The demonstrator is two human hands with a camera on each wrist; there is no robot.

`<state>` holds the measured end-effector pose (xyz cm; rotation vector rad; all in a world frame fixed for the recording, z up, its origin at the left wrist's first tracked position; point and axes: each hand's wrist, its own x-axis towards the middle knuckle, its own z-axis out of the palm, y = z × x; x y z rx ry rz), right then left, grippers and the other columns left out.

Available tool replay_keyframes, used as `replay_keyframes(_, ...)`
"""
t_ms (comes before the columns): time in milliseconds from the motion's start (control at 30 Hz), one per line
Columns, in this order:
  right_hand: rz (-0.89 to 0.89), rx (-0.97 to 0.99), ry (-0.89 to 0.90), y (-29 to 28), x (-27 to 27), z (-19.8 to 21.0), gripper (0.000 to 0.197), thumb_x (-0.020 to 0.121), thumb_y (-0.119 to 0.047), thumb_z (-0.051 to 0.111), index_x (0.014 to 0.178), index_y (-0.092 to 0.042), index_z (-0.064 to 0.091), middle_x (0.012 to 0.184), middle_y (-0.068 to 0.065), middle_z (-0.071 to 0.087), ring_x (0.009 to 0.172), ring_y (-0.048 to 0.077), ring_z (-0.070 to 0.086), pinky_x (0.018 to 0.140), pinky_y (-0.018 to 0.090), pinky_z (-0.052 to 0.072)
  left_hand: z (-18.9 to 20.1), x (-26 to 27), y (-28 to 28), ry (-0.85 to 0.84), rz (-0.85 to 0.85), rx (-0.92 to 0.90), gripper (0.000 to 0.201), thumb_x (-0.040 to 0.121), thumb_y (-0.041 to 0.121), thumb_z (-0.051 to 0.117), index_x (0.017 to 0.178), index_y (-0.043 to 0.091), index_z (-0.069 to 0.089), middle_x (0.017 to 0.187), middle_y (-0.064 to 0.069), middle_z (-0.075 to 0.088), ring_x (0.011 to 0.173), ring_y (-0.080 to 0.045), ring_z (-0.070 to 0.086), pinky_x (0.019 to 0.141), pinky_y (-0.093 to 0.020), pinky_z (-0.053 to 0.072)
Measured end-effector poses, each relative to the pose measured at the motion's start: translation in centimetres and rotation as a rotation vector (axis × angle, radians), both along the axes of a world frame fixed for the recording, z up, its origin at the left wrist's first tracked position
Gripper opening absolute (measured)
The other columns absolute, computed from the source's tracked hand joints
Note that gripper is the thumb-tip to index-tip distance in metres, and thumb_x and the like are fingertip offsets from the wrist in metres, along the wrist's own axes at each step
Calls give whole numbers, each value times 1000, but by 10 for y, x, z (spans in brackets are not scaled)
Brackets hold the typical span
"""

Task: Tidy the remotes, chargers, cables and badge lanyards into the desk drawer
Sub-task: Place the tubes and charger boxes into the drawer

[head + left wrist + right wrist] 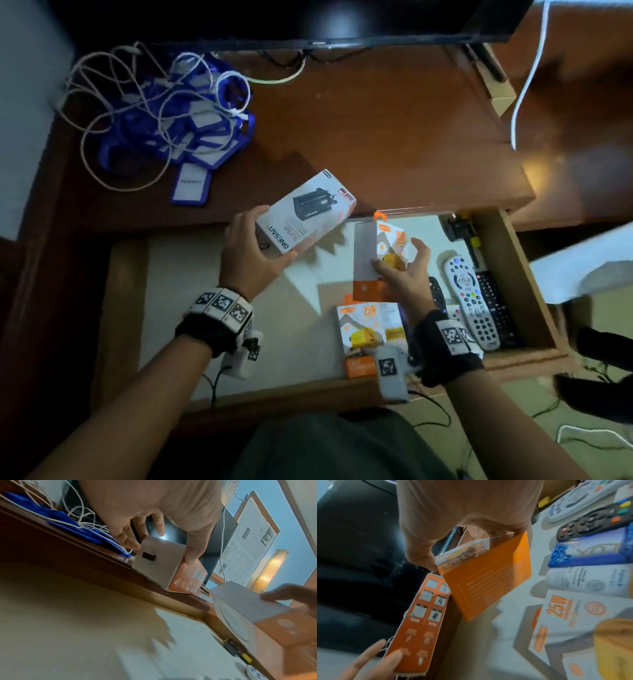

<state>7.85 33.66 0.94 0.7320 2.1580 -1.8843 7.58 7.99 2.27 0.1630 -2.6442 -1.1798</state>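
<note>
At the centre of the head view, over the open drawer (507,260), the left hand (253,253) grips a glossy white cardboard charger box (305,212) and the right hand (404,274) an orange-and-white one (373,250), whose orange printed back only the right wrist view shows.

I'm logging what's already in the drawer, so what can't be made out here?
- Small black remote: head view, mostly hidden by right hand.
- Dark item at drawer back corner: too small.
- Badge lanyards count: tangled under white cables.
- Left hand's white charger box small print: blurred.
</note>
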Motion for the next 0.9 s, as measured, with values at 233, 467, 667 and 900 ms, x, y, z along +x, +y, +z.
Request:
replay_keyframes(233, 74, -224, -15, 5, 8, -7, 74, 83, -1, 67, 137, -32, 27, 109, 10, 63, 83, 23, 68, 67, 40, 58, -7, 76, -16, -142, 22, -77, 79, 58, 30, 88, 125, 23, 47, 121, 2, 52, 108, -15, 51, 83, -39, 51)
replay_keyframes(467, 323, -96, -16, -21, 20, -12, 81, 68, -21, 78, 129, -51, 35, 129, 13, 57, 103, 33, 64, 80, 48, 57, -5, 96, -39, -502, -92, -182, 88, 57, 24, 89, 132, 27, 42, 131, 4, 50, 119, -17, 46, 92, -37, 47)
replay_keyframes(667, 448, 85, 9, -52, 24, -4, 85, 64, -30, 77, 133, -50, 32, 116, 2, 62, 101, 23, 62, 87, 48, 53, -4, 74, -53, -656, -387, -373, 76, 71, 13, 77, 134, 33, 39, 135, 10, 43, 124, -16, 40, 96, -30, 40)
replay_keyframes(900, 631, 463, -170, -91, 23, -14, 93, 71, -39, 74, 145, -38, 18, 131, 13, 51, 121, 37, 41, 100, 42, 35, -2, 58, -53, -674, -678, -664, 66, 85, 15, 60, 142, 34, 31, 154, 14, 21, 135, -18, 27, 106, -38, 32)
